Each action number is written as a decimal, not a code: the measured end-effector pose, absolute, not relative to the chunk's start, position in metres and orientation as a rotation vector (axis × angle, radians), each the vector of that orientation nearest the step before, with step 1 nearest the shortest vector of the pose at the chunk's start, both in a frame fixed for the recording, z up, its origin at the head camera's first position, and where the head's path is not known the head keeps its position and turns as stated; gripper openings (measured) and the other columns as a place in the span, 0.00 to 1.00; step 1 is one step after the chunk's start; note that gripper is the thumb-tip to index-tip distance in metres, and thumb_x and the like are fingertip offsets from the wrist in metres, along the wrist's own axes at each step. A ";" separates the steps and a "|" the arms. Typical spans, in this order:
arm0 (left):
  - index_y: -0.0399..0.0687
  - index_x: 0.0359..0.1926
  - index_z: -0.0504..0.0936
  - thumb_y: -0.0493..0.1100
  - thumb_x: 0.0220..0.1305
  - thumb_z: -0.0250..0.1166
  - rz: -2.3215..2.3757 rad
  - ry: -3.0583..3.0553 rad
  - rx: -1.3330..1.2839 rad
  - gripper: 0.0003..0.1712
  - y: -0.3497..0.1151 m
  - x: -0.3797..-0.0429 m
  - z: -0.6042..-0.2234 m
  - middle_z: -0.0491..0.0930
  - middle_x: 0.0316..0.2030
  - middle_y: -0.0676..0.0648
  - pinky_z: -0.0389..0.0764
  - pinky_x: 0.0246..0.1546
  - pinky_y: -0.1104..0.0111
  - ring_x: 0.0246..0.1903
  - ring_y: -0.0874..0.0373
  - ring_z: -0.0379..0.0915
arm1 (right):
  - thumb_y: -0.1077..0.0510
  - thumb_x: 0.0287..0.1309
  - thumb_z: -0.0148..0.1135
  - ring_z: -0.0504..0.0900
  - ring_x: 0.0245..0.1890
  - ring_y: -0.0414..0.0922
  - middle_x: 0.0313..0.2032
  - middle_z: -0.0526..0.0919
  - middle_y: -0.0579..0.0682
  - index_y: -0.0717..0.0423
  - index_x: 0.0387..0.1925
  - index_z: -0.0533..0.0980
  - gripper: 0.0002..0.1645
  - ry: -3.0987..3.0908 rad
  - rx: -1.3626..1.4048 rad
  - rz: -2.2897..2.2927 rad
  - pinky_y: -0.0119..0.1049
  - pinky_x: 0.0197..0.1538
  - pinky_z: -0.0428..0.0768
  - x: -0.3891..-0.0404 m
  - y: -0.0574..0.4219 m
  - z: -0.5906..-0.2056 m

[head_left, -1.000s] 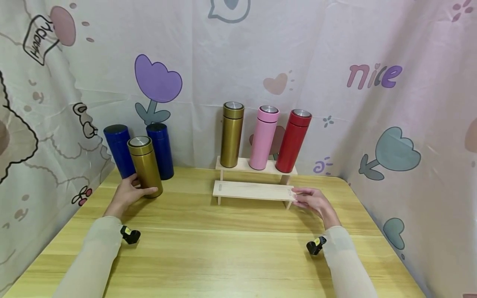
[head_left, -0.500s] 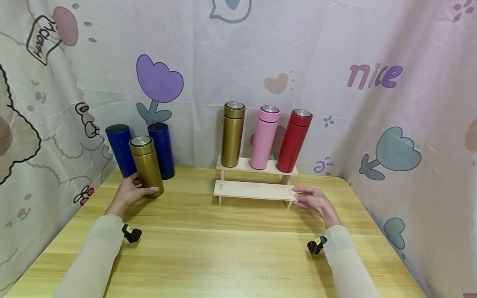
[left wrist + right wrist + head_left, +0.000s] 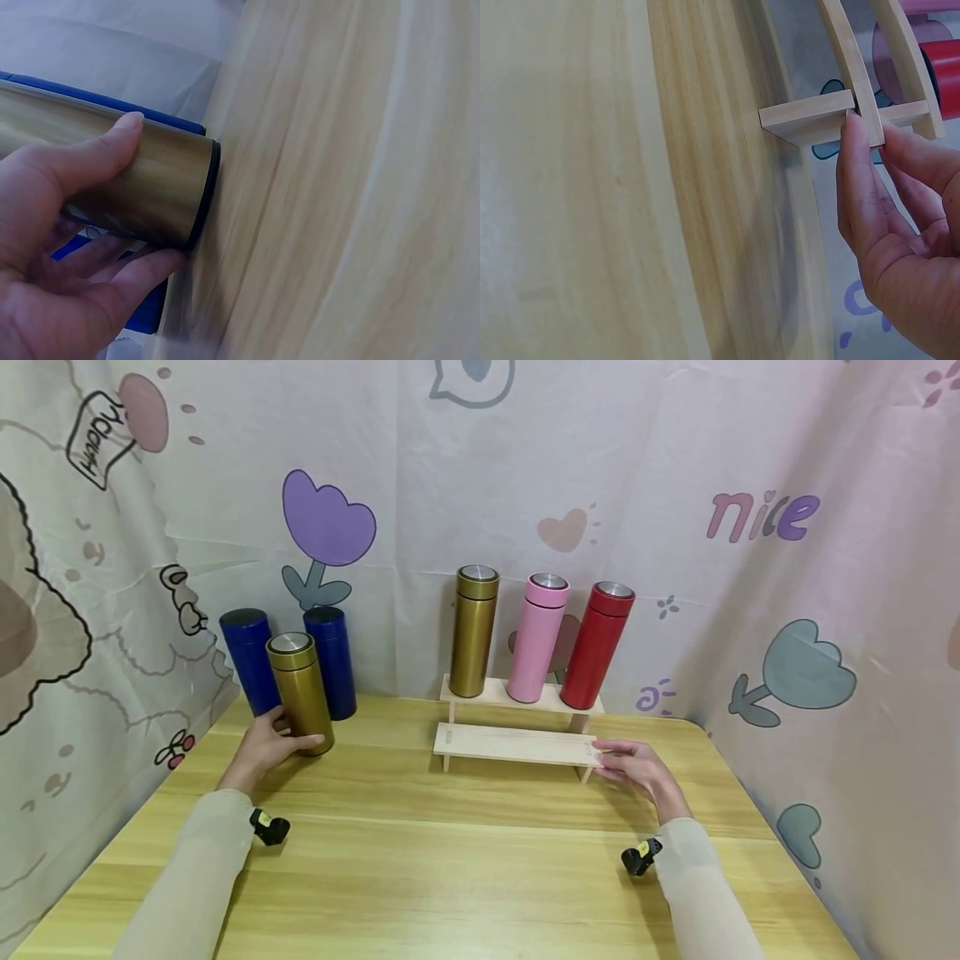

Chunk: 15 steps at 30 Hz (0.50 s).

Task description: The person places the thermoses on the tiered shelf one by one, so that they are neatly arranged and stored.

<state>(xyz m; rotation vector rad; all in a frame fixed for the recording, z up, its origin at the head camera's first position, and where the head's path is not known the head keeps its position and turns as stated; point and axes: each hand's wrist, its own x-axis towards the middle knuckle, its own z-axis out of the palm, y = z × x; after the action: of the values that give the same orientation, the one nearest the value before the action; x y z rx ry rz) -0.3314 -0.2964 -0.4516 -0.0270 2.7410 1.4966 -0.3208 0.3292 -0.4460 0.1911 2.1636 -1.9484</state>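
At the left, my left hand (image 3: 262,745) grips the lower part of a gold thermos bottle (image 3: 302,697), its thumb on the near side and fingers behind. In the left wrist view the bottle's dark base rim (image 3: 204,195) is at or close to the tabletop; contact is hard to tell. My right hand (image 3: 637,770) pinches the right end of the lower step of a two-tier wooden rack (image 3: 517,745). The right wrist view has thumb and fingers on either face of that board (image 3: 866,112). On the upper step stand another gold bottle (image 3: 474,635), a pink bottle (image 3: 537,643) and a red bottle (image 3: 597,647).
Two blue bottles (image 3: 247,656) (image 3: 330,668) stand behind the held gold one, near the table's back left. A patterned cloth (image 3: 420,527) hangs behind and beside the wooden table (image 3: 450,877). Small black cameras (image 3: 268,827) sit on both wrists.
The whole head view has shifted slightly, with everything a little further right in it. Both hands keep their holds on the gold bottle and the rack.
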 end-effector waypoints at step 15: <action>0.28 0.77 0.53 0.49 0.60 0.78 1.586 2.782 -0.005 0.58 -0.291 -0.329 -0.447 0.65 0.70 0.23 0.69 0.69 0.41 0.69 0.29 0.66 | 0.71 0.67 0.62 0.88 0.38 0.42 0.49 0.79 0.58 0.73 0.70 0.66 0.32 2.117 0.151 -1.974 0.34 0.50 0.88 -0.319 0.329 -0.443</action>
<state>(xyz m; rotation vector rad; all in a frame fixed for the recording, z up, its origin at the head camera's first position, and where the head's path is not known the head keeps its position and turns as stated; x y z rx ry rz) -0.3294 -0.2914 -0.4470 -0.0052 2.7824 1.5862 -0.3186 0.3290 -0.4429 0.1507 2.1172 -1.9743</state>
